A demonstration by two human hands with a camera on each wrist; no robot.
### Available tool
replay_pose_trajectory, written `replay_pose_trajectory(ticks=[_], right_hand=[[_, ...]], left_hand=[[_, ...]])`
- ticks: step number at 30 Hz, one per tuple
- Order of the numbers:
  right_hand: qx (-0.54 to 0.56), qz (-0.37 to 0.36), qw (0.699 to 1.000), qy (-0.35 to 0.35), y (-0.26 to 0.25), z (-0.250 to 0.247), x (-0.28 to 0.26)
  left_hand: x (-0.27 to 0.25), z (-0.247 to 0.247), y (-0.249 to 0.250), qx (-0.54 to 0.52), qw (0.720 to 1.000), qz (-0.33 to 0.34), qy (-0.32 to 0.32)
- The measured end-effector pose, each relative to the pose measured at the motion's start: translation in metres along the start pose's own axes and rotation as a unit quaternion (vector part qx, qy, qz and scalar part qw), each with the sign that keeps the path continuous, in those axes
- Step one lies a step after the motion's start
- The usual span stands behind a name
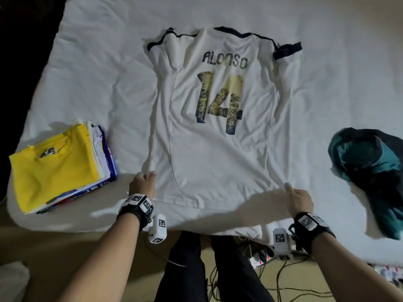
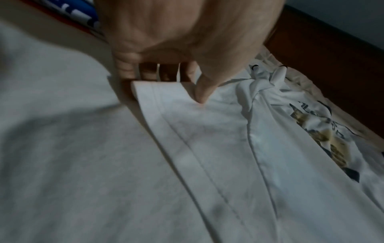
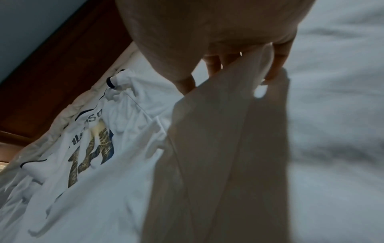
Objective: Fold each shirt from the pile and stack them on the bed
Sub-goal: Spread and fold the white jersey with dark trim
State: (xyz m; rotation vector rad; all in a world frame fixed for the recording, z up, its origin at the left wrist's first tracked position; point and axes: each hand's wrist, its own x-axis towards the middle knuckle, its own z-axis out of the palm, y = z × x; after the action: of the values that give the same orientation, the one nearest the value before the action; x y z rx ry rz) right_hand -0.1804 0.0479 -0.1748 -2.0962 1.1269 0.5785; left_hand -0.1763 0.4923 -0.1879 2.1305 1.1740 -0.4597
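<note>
Now, white jersey [image 1: 218,144] hem corners pinched in both hands' fingers [image 2: 124,65]

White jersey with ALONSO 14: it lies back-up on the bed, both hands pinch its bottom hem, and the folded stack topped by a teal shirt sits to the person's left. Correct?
Not quite. In the head view the folded stack on the left is topped by a yellow shirt; the teal garment lies unfolded on the right. The rest holds: the white jersey lies back-up, left hand and right hand pinching its hem.
</note>
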Motion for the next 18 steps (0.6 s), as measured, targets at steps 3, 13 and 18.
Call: replay_pose_trajectory(ticks=[3, 13, 18], right_hand=[[-0.043, -0.008, 0.999, 0.003, -0.013, -0.003, 0.009], [0.052, -0.091, 0.988, 0.112, -0.032, -0.017, -0.018], [-0.003, -0.026, 0.996, 0.082, -0.016, -0.017, -0.018]], left_hand=[[0.005, 0.009, 0.003, -0.061, 0.996, 0.01, 0.062], [-0.011, -0.005, 0.003, -0.086, 0.985, 0.086, 0.124], [-0.008, -0.013, -0.013, -0.062, 0.985, 0.092, 0.13]])
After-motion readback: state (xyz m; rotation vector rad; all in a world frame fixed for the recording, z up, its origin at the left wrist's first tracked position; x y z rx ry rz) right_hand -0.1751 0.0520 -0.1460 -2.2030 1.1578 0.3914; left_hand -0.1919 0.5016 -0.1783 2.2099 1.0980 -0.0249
